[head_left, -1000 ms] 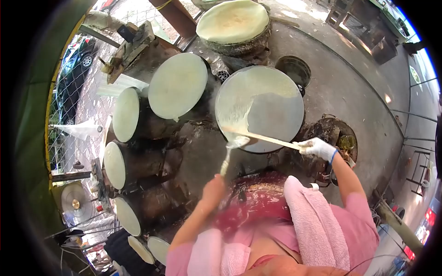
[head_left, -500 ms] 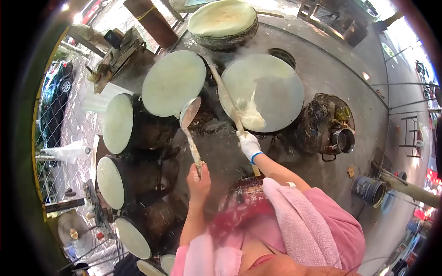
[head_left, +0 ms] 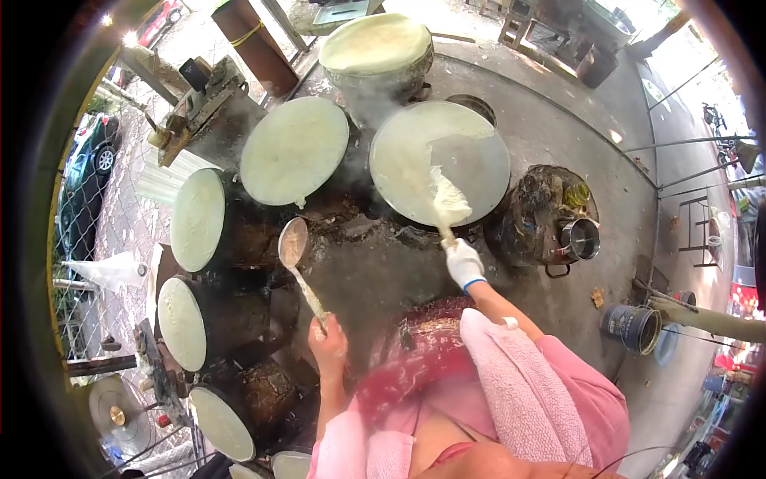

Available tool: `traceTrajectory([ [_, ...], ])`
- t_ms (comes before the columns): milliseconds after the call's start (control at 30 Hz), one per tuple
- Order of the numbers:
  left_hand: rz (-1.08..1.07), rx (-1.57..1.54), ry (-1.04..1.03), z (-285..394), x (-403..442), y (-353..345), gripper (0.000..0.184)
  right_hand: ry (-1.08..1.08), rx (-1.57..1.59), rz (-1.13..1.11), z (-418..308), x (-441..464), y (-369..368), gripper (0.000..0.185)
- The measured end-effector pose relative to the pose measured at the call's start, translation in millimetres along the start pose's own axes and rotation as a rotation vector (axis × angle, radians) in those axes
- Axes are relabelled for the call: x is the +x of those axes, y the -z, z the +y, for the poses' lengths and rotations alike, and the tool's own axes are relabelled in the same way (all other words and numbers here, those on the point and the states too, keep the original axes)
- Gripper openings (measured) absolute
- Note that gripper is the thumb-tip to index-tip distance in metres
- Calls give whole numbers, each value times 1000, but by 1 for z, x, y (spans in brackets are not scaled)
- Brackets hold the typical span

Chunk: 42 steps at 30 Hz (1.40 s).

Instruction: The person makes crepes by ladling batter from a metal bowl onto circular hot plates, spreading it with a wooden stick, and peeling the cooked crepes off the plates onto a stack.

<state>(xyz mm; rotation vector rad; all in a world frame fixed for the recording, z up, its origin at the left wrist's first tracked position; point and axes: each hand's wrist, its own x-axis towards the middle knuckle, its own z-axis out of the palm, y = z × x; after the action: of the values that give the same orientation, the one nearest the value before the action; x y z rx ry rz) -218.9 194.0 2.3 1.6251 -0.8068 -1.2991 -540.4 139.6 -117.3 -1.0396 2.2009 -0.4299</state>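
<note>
My bare left hand (head_left: 329, 345) is closed around the batter-coated handle of a ladle (head_left: 294, 242). The ladle's bowl points away from me, above the dark floor between the griddles. In a white glove with a blue cuff, my right hand (head_left: 464, 265) grips a wooden spatula (head_left: 445, 231) over the near edge of a round griddle (head_left: 477, 172). A thick, pale mass of batter (head_left: 452, 201) gathers around the spatula's far part and hides it. Batter covers the griddle's left and far side, while a grey patch shows at the middle and right.
More batter-covered griddles, including one at upper left (head_left: 295, 152), curve down my left side. A large round vessel with a pale top (head_left: 375, 48) steams at the back. To the right are a sooty drum (head_left: 538, 215) bearing a metal pot (head_left: 580, 238), and a bucket (head_left: 630, 327).
The spatula has swung from lying across the griddle's left edge to its near middle, with the batter mass around it. The ladle has come down and left, away from the upper-left griddle.
</note>
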Motion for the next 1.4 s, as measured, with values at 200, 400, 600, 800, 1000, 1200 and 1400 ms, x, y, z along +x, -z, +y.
traceTrajectory([
  [200,45,52,-59,-11,-15,-15,9,-213,478,-77,42,45,57,47],
  [400,120,29,49,11,-44,-61,10,81,-64,-123,70,29,65,48],
  [600,143,56,25,10,-62,-106,10,-124,396,-203,86,91,136,46],
  [800,206,79,64,11,-86,-147,8,178,-122,-255,126,93,152,48],
  [1000,203,77,45,9,-97,-162,7,179,-5,-147,118,183,174,51],
  [1200,257,62,63,1,-101,-161,6,244,-133,-312,149,158,186,60],
  [1400,373,91,92,5,-116,-174,9,371,-278,-108,77,293,208,62],
])
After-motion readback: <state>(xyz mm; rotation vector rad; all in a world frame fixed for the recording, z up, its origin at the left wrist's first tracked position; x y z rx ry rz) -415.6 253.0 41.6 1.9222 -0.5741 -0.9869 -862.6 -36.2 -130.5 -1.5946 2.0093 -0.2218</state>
